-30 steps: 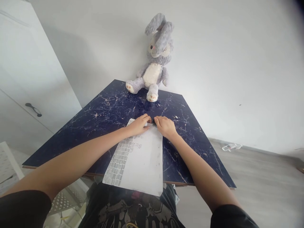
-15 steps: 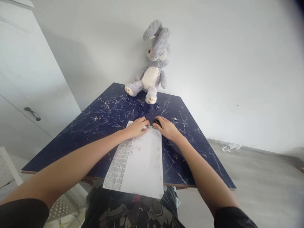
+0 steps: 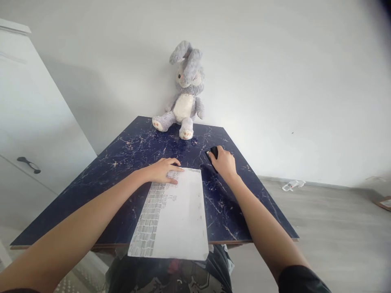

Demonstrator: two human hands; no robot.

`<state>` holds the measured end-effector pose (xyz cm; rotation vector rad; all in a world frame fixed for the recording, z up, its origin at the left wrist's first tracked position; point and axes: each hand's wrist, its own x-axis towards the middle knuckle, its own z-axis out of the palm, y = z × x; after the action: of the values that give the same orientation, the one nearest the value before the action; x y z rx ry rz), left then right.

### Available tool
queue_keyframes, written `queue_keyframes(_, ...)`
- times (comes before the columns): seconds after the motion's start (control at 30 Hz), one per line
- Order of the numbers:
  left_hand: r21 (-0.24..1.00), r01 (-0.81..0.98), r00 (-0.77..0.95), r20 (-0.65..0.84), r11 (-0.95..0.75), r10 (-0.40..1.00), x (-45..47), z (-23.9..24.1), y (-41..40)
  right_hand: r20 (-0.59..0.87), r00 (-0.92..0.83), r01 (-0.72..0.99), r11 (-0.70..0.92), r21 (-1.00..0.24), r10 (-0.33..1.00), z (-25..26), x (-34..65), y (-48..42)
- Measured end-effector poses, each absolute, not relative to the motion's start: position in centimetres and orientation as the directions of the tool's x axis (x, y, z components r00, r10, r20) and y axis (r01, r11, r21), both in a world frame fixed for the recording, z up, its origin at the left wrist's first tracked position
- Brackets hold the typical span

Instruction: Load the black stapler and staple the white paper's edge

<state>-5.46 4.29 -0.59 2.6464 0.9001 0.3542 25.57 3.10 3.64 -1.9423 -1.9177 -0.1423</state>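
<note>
- The right hand (image 3: 225,162) is closed around a black tool (image 3: 214,152); fingers and thumb cover much of it, so its kind, and whether it touches the surface (image 3: 131,148), cannot be made out.
- The left hand (image 3: 163,171) is open, fingers spread, lying on the far left part of the paper (image 3: 183,219) and hiding some print.
- The paper lies on the surface, in front of the person, its near end overhanging the near edge; the print, densest down the left side, is too small to read.
- The black tool is just beyond the paper's far right corner, apart from it.
- The cabinet (image 3: 42,110) at left is shut, its inside hidden; the picture cuts it off. Its handle (image 3: 29,165) is dark.
- Clear plastic (image 3: 293,185) lies on the floor (image 3: 275,236) by the wall (image 3: 259,81); its contents, if any, are unclear.
- A brown thing (image 3: 385,202) is cut off at the right.
- The rabbit (image 3: 184,106) sits at the far edge, well apart from both hands.
- Open room runs from the right hand to the surface's right edge, and between paper and rabbit.
</note>
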Motion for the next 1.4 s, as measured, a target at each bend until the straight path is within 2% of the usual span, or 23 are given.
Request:
queue_keyframes(0.13, 0.411, 0.607, 0.654, 0.227, -0.68, 0.722, -4.3, -1.6, 4.6, 0.349, -0.185, 0.874, 0.316, -0.37, 0.919, 3.4, 22.1, 0.8)
queue_keyframes(0.23, 0.508, 0.6, 0.509, 0.354, -0.618, 0.785, -4.0, -1.8, 5.2, 0.277, -0.29, 0.845, 0.381, -0.375, 0.916, 2.5, 19.1, -0.7)
queue_keyframes(0.33, 0.566, 0.63, 0.341, 0.413, -0.531, 0.844, -4.7, -1.9, 6.0, 0.173, -0.348, 0.858, 0.388, -0.338, 0.921, 1.7, 17.5, -1.4)
queue_keyframes(0.43, 0.547, 0.679, 0.301, 0.401, -0.49, 0.865, -5.0, -2.2, 6.3, 0.111, -0.318, 0.892, 0.337, -0.3, 0.942, 1.5, 17.5, -1.6)
queue_keyframes(0.67, 0.442, 0.773, 0.326, 0.337, -0.454, 0.883, -3.9, -3.0, 5.3, 0.049, -0.077, 0.965, 0.087, -0.249, 0.996, 1.3, 24.6, -2.0)
queue_keyframes(0.8, 0.436, 0.788, 0.312, 0.325, -0.434, 0.893, -3.6, -2.8, 5.0, 0.059, -0.091, 0.954, 0.104, -0.282, 0.994, 1.2, 30.1, -2.6)
queue_keyframes(0.87, 0.437, 0.792, 0.305, 0.321, -0.426, 0.897, -3.6, -2.7, 5.0, 0.052, -0.1, 0.935, 0.112, -0.336, 0.994, 1.2, 31.8, -2.7)
queue_keyframes(0.97, 0.453, 0.785, 0.3, 0.317, -0.421, 0.9, -3.6, -2.6, 5.1, 0.023, -0.099, 0.836, 0.096, -0.54, 0.995, 1.1, 33.5, -1.9)
queue_keyframes(1.03, 0.475, 0.777, 0.29, 0.312, -0.413, 0.905, -3.9, -2.5, 5.3, 0.062, -0.044, 0.754, 0.074, -0.653, 0.997, 0.8, 34.5, -0.4)
queue_keyframes(1.07, 0.484, 0.774, 0.284, 0.31, -0.407, 0.908, -4.0, -2.5, 5.4, 0.11, -0.01, 0.745, 0.081, -0.662, 0.994, 0.4, 35.0, 0.5)
queue_keyframes(1.1, 0.493, 0.772, 0.276, 0.309, -0.402, 0.91, -4.1, -2.5, 5.5, 0.177, 0.005, 0.77, 0.109, -0.629, 0.984, 0.0, 35.3, 1.6)
queue_keyframes(1.17, 0.507, 0.768, 0.262, 0.31, -0.392, 0.914, -4.3, -2.6, 5.6, 0.245, -0.092, 0.861, 0.201, -0.468, 0.965, -1.0, 35.7, 3.8)
queue_keyframes(1.27, 0.543, 0.747, 0.252, 0.303, -0.384, 0.919, -4.0, -2.8, 5.4, 0.086, -0.282, 0.928, 0.295, -0.229, 0.956, -2.6, 35.0, 6.6)
queue_keyframes(1.33, 0.576, 0.71, 0.244, 0.338, -0.405, 0.909, -3.7, -2.6, 5.4, -0.031, -0.322, 0.938, 0.314, -0.148, 0.946, -3.4, 33.9, 7.8)
queue_keyframes(1.4, 0.589, 0.661, 0.21, 0.449, -0.465, 0.868, -3.9, -1.8, 5.7, -0.067, -0.331, 0.94, 0.323, -0.107, 0.941, -3.8, 32.2, 8.7)
